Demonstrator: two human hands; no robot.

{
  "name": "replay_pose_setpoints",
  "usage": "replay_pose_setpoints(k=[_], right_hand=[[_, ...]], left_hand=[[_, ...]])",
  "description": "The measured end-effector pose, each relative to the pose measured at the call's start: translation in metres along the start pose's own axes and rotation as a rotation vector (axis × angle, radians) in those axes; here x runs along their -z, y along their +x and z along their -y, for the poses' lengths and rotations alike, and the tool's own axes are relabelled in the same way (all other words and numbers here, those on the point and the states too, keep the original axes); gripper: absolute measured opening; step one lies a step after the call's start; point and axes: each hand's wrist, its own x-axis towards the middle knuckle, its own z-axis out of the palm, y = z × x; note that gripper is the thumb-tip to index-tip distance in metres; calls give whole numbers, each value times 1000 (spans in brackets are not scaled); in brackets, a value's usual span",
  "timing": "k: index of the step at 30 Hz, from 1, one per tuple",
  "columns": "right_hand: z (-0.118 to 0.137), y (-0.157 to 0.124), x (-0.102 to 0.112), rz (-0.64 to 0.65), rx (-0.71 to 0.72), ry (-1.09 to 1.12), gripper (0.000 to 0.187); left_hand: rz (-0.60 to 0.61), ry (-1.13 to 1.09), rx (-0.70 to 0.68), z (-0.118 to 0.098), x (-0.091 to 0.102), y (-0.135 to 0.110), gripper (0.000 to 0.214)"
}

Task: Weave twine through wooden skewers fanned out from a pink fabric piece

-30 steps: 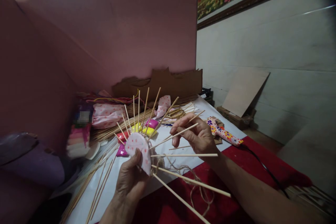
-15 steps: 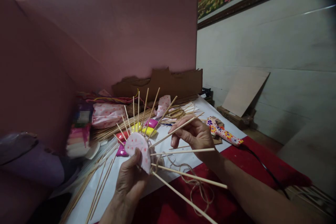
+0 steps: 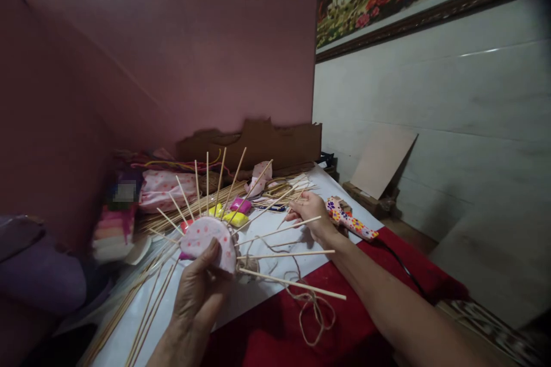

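My left hand (image 3: 196, 292) grips a round disc covered in pink dotted fabric (image 3: 205, 236), thumb on its face. Several thin wooden sticks (image 3: 279, 284) fan out from the disc's rim. A strand of brown twine (image 3: 310, 305) trails from the disc down over the red cloth. My right hand (image 3: 310, 213) is stretched farther out over the white sheet, fingers curled together around one of the sticks near its tip. It lies close to a flower-patterned glue gun (image 3: 349, 221).
A white sheet (image 3: 258, 287) covers the table over a red cloth (image 3: 370, 309). Loose sticks (image 3: 146, 304), pink dotted fabric (image 3: 166, 189), yellow and magenta packets (image 3: 236, 212) and cardboard (image 3: 258, 143) lie behind. A pink board (image 3: 193, 63) stands at the back, another cardboard sheet (image 3: 381, 157) leans on the wall.
My right hand has reached farther away along the sticks toward the glue gun. The disc in my left hand has moved a little left and down, and the view has tilted upward.
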Motion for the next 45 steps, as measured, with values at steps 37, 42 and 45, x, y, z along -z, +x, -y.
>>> replay_pose_setpoints(k=[37,42,45], right_hand=[[28,-52,-1,587,465,281,10],[27,-54,-1,591,438,263,11],[28,-57,-3,605,423,257,14]], left_hand=[[66,140,-49,12,8,8,28],[57,136,-41,11,8,8,25],[61,134,-35,11,8,7,26]])
